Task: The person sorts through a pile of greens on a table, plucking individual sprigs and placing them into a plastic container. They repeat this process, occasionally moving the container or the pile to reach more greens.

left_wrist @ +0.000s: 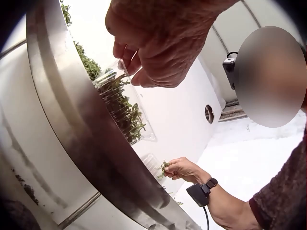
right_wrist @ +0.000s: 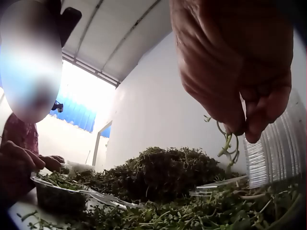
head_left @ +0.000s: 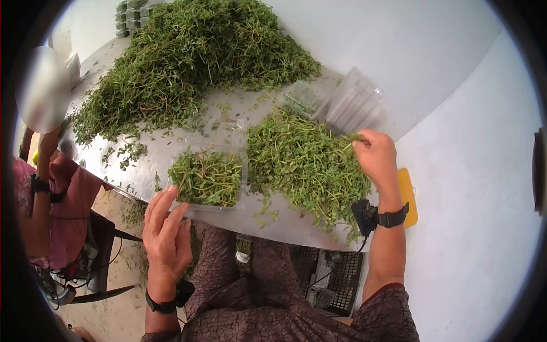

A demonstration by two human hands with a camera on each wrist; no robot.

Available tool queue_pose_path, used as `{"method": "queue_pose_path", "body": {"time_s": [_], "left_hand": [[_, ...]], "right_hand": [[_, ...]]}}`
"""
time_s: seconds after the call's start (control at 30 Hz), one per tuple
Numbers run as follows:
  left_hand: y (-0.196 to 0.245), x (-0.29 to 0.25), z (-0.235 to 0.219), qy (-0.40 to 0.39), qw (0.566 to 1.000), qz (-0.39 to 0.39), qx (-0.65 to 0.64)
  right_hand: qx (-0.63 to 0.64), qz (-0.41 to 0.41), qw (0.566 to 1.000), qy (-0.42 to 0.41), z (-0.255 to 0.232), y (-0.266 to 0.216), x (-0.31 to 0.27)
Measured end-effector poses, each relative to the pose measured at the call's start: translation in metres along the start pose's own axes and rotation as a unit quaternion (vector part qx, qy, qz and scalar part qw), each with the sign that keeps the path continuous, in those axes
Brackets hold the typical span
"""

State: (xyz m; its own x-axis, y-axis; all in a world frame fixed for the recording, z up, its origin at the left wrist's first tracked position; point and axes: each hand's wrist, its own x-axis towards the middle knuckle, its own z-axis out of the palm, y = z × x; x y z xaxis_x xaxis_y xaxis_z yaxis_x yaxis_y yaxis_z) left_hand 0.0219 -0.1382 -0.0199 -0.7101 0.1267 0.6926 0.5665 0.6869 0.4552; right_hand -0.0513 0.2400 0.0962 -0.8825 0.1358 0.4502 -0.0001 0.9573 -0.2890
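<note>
A clear plastic box [head_left: 245, 182] filled with leafy green sprigs [head_left: 208, 176] sits at the table's near edge, its lid folded back. My left hand [head_left: 165, 231] is at the box's near left corner, fingers extended with fingertips right at the rim. Between thumb and fingers my right hand [head_left: 377, 157] pinches a small sprig of greens [right_wrist: 228, 143]. That hand is over the right edge of a loose spread of greens [head_left: 307, 165]. From the left wrist view, the sprig [left_wrist: 164, 167] pokes out past the right fingertips.
A large heap of greens [head_left: 199, 57] covers the back of the metal table [head_left: 273, 222]. Stacked clear boxes [head_left: 359, 102] stand beside another box [head_left: 303, 100] at the back right. Beneath the table is a dark crate [head_left: 347, 279]. Another person [head_left: 62, 211] is at the left.
</note>
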Motion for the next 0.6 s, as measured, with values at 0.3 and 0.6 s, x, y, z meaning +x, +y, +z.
{"method": "queue_pose_path", "body": {"time_s": [0.3,0.6], "left_hand": [[0.018,0.006,-0.015,0.026,0.997,0.026,-0.061],[0.06,0.002,0.006,-0.119,0.921,-0.06,-0.365]], "right_hand": [[0.321,0.083,0.943,-0.031,-0.014,-0.03,-0.026],[0.452,0.015,0.876,-0.167,0.014,-0.099,-0.108]]}}
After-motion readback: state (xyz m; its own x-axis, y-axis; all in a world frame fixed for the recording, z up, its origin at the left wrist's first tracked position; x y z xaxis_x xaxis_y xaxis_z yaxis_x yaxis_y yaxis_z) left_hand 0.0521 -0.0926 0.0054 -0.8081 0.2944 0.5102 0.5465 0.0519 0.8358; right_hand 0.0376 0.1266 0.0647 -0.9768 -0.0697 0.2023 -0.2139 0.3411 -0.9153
